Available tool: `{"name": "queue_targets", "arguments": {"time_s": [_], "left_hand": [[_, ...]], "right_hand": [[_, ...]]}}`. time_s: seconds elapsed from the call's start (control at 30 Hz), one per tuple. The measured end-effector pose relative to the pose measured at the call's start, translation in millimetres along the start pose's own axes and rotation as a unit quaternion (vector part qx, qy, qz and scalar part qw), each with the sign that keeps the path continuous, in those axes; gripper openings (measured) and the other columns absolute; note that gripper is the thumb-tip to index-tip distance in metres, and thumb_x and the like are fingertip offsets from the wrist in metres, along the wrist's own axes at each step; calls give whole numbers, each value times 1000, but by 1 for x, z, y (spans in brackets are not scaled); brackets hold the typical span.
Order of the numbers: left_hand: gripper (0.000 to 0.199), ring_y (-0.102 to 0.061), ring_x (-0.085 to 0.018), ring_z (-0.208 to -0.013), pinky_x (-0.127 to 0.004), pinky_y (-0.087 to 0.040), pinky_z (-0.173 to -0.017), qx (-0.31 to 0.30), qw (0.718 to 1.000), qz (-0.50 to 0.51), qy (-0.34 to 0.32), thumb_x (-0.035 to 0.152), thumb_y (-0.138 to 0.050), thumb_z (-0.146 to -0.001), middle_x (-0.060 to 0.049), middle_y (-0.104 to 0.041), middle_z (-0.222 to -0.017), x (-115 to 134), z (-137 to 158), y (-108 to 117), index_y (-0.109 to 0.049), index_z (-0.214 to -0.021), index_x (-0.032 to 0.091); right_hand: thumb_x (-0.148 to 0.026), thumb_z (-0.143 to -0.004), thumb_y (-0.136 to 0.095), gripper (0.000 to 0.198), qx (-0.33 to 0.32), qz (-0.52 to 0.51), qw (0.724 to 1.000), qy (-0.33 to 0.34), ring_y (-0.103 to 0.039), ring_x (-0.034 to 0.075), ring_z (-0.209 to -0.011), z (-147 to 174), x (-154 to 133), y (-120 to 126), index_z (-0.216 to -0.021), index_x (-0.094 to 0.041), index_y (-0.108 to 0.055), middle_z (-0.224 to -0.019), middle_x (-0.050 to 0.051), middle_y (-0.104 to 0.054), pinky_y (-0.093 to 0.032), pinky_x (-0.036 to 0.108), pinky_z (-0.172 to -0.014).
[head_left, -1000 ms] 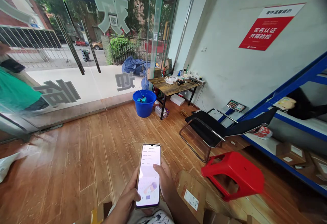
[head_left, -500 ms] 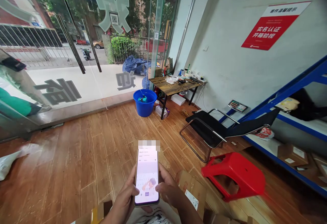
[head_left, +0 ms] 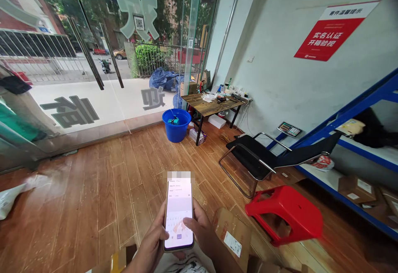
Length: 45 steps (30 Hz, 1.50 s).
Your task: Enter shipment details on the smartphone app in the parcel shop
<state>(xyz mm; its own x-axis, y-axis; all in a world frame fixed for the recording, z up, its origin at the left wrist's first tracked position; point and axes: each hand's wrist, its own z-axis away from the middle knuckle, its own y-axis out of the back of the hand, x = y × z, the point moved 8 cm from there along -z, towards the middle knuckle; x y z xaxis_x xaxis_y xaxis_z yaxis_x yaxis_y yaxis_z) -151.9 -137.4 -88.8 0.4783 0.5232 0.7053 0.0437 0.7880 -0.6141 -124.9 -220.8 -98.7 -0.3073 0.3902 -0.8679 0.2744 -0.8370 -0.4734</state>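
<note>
A flat, shiny smartphone with a lit white screen [head_left: 178, 215] is low in the middle of the view, held up over the person's lap, above the brown wood plank floor [head_left: 102, 198]; it looks thin, stiff and light, with a smooth glass face that could slip and would likely crack if it fell; the safe place to hold it seems to be the two long side edges, not the glass.

The left hand [head_left: 152, 244] comes up from below with the palm turned in; its fingers are curled around the left edge and back of the phone, so this hand is closed on it and carries it; the right hand [head_left: 202, 233] comes from the lower right, its fingers bent behind the right edge and its thumb laid across the lower part of the screen, touching the glass; so both hands are wrapped on the phone.

Just beside the right hand lies a brown cardboard box with a white label [head_left: 232, 235]; a red plastic stool [head_left: 286, 215] is tipped on the floor near it; a black chair with a metal frame [head_left: 258, 159] and a round blue plastic bucket [head_left: 175, 124] stand well apart, farther back.
</note>
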Motion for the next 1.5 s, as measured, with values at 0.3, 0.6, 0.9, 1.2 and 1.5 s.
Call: {"name": "queue_targets", "arguments": {"time_s": [0.3,0.6,0.9,1.2,1.5], "left_hand": [[93,-59,-27,-76,-33,-50,-50,16,999,-27,7,15,-46,-59,-11,-61,-105,-7,-4,8,-7,-143,21],[94,-60,-27,-77,-37,-49,-64,-24,999,-17,17,15,-45,-57,-10,-64,-104,-18,-7,11,-8,-144,24],[94,-61,-26,-74,-37,-50,-65,-10,1000,-9,15,15,-46,-59,-8,-65,-100,-14,-6,13,-5,-144,23],[94,-62,-29,-82,-32,-48,-56,8,999,-30,10,14,-44,-60,-12,-61,-116,-12,-9,15,-3,-144,24],[93,-60,-33,-92,-37,-51,-63,9,998,-65,12,15,-45,-58,-13,-57,-125,-16,-11,16,-12,-145,20]], "right_hand": [[-38,-67,-66,42,67,-44,997,9,-61,17,-56,-11,2,5,-101,-17,-55,-73,2,-70,-42,27,-50],[-42,-63,-73,48,190,29,981,32,-56,13,-57,-17,-15,14,-101,-18,-55,-93,6,-69,-43,26,-51],[-37,-66,-65,43,99,-41,994,22,-63,19,-63,-18,-3,10,-102,-18,-54,-80,4,-70,-46,30,-53],[-42,-63,-69,44,103,-25,994,-2,-57,15,-54,-14,6,15,-97,-17,-57,-70,1,-67,-42,26,-50],[-51,-62,-73,48,197,20,980,18,-50,13,-53,-16,-4,19,-93,-18,-56,-64,-2,-62,-40,27,-49]]}}
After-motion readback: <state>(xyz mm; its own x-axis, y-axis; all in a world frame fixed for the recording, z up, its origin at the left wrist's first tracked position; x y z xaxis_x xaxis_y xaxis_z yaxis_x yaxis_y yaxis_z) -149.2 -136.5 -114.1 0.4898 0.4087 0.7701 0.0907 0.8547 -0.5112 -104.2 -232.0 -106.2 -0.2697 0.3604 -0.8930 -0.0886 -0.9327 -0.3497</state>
